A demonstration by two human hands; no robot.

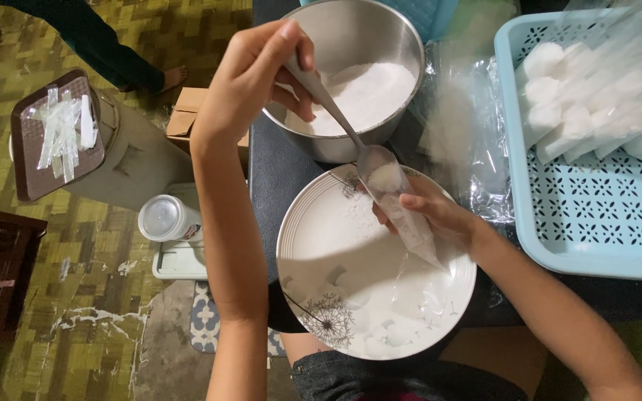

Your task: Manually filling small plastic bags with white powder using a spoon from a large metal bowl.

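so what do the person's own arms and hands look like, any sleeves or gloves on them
Both are bare. The left hand and right hand wear no gloves, and no rings, watch or bracelet show. Both forearms are uncovered as far as the frame shows, with no sleeve or cuff in view. The arms are slim. Fingernails look short and unpainted, though the picture is too soft to be sure.

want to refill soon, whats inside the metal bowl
White powder fills the bottom of the metal bowl. The left hand and spoon cover its near-left part, so that bit is hidden.

White plate (313, 245) – grey dandelion print; pale-blue lattice-patterned basket (596, 223).
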